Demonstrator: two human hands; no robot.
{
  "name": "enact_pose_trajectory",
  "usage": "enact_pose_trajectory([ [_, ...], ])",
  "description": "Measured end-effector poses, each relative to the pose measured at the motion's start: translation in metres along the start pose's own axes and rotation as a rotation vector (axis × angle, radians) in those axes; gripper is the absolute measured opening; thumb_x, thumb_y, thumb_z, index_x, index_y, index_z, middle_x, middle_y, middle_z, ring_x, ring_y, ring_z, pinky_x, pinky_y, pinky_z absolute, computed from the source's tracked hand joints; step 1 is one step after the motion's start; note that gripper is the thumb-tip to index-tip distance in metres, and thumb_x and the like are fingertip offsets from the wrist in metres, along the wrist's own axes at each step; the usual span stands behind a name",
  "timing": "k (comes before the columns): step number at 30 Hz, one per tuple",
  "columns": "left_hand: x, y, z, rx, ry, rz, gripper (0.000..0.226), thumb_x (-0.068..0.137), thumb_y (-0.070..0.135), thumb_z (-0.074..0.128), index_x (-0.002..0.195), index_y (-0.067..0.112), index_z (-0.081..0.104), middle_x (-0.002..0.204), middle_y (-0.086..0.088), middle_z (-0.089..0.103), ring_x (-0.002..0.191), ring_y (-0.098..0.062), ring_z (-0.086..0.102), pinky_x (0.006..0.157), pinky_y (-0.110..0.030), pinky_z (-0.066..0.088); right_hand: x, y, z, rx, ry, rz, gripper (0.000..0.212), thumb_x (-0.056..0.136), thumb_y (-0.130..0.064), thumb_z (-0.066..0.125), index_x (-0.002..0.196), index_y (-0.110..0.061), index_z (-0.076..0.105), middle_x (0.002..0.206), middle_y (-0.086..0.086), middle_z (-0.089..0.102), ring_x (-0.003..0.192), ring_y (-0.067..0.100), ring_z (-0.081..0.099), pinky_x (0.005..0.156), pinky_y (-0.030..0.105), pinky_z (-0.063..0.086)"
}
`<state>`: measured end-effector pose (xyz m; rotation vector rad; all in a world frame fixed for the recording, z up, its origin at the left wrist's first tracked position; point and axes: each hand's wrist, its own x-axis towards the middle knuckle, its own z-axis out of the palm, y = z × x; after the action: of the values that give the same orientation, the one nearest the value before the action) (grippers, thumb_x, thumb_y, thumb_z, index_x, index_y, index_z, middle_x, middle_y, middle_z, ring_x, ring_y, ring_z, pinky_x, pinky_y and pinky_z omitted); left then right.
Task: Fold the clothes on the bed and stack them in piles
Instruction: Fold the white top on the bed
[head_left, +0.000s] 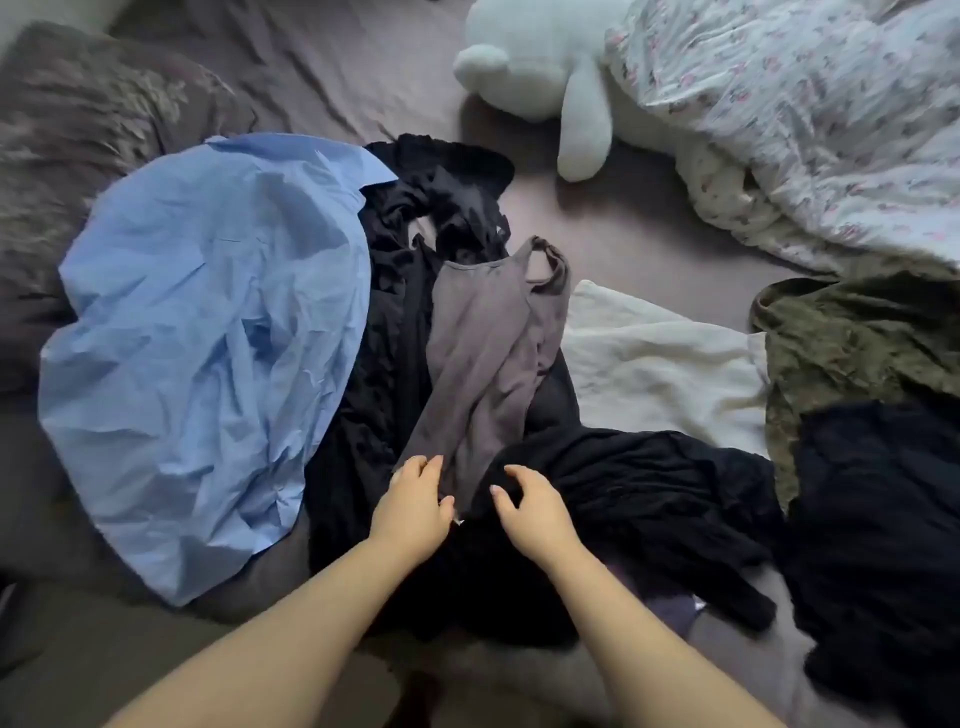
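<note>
1. We reckon the grey top (483, 353) will handle as a light, limp thing: soft, thin cloth that sags and slides, with nothing stiff to keep its shape. We would take it by the hem corners or by the two shoulder straps, so it hangs flat when lifted.
2. The grey top lies stretched over a heap of black clothes (395, 332) in the middle of the bed (649, 244), straps away from us, hem towards us.
3. Our left hand (415, 506) is at the near end of the top, fingers curled on its hem edge, so we judge it pinches the cloth.
4. Our right hand (532, 512) sits just beside, over another black garment (649, 488), fingers loosely bent; we see nothing held in it.
5. A crumpled blue shirt (208, 353) lies to the left, touching the black heap; a cream cloth (660, 364) and an olive garment (852, 338) lie to the right.
</note>
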<state>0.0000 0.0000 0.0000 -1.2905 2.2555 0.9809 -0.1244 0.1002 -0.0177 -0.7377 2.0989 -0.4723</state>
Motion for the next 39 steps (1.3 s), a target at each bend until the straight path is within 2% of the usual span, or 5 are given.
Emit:
enact_pose_trajectory([
  [7, 0.050, -0.027, 0.001, -0.072, -0.056, 0.030, 0.074, 0.098, 0.025, 0.049, 0.153, 0.017, 0.000, 0.161, -0.006, -0.001, 0.148, -0.021, -0.004, 0.115, -0.033, 0.022, 0.067, -0.025, 0.030, 0.294, 0.153, 0.290, 0.090, 0.082, -0.029, 0.072, 0.151, -0.012, 0.017, 0.147, 0.012, 0.035, 0.132, 0.028, 0.042, 0.106, 0.042, 0.041],
  [15, 0.059, -0.039, 0.017, 0.048, 0.104, 0.023, 0.060, 0.099, 0.029, 0.046, 0.151, 0.017, 0.019, 0.130, 0.001, 0.045, 0.123, -0.016, 0.041, 0.103, -0.026, 0.033, 0.060, -0.032, 0.034, 0.281, 0.392, 0.212, 0.013, 0.092, -0.029, 0.059, 0.084, -0.020, 0.053, 0.084, -0.003, 0.049, 0.077, 0.013, 0.051, 0.074, 0.030, 0.041],
  [21, 0.015, -0.041, 0.022, -0.198, 0.171, 0.152, 0.018, 0.091, 0.016, 0.045, 0.073, 0.019, 0.044, 0.084, 0.006, 0.045, 0.087, -0.014, 0.045, 0.070, -0.021, 0.032, 0.006, -0.020, -0.003, 0.746, 0.469, 0.221, 0.020, 0.098, -0.015, 0.048, 0.084, -0.001, 0.049, 0.077, 0.003, 0.052, 0.075, 0.013, 0.046, 0.070, 0.030, 0.038],
  [30, -0.044, -0.056, 0.067, -0.368, -0.449, 0.064, 0.029, 0.077, 0.042, 0.047, 0.094, 0.028, 0.067, 0.096, 0.013, 0.069, 0.091, 0.000, 0.063, 0.091, -0.021, 0.047, -0.069, 0.082, 0.013, 0.494, 0.411, 0.564, 0.017, 0.089, -0.017, 0.065, 0.078, -0.011, 0.054, 0.064, 0.003, 0.058, 0.073, 0.027, 0.059, 0.066, 0.034, 0.040],
  [39, 0.061, 0.037, 0.036, -0.249, 0.083, 0.172, 0.044, 0.090, 0.039, 0.060, 0.127, 0.017, 0.054, 0.123, -0.003, 0.055, 0.115, -0.021, 0.054, 0.093, -0.030, 0.044, -0.027, 0.079, -0.001, 0.245, 0.424, 0.361, 0.030, 0.084, -0.020, 0.070, 0.111, -0.012, 0.060, 0.109, 0.008, 0.063, 0.103, 0.025, 0.059, 0.086, 0.029, 0.043],
])
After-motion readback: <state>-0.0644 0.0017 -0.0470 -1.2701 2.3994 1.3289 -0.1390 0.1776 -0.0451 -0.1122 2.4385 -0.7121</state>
